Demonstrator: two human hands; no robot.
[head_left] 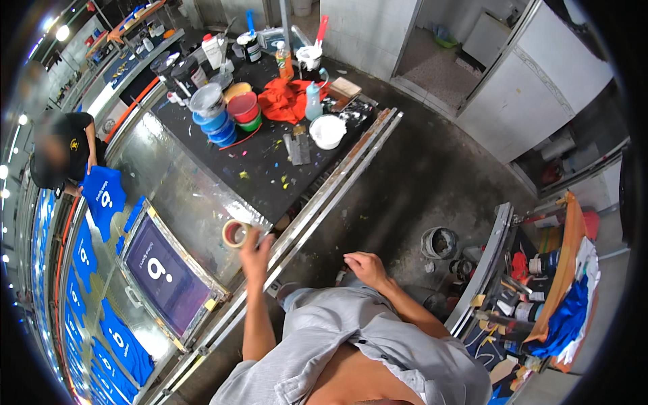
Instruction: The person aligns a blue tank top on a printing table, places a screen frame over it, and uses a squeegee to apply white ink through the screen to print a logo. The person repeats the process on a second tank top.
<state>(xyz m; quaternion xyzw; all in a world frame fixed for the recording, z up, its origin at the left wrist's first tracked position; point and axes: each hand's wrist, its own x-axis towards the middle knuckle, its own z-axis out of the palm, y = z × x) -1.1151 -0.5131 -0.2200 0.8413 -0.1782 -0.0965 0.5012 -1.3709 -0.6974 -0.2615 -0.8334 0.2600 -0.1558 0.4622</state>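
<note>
My left hand (255,260) is raised by the table's near edge, its fingers closed on a roll of tan tape (230,231). My right hand (368,270) hangs in front of my body above the floor; its fingers are curled together and their inner side is hidden. To the left of the tape lies a framed printing screen (169,273) with a purple mesh and a white design. Beyond this frame, blue fabric pieces (123,341) with white prints lie along the long table (182,172).
A person (62,148) at the far left holds a blue printed piece (104,196). Paint tubs (243,108), a red cloth (282,101), a squeeze bottle (314,101) and a white tub (328,131) stand on the black tabletop. A bucket (439,243) and a cluttered shelf (520,297) are on my right.
</note>
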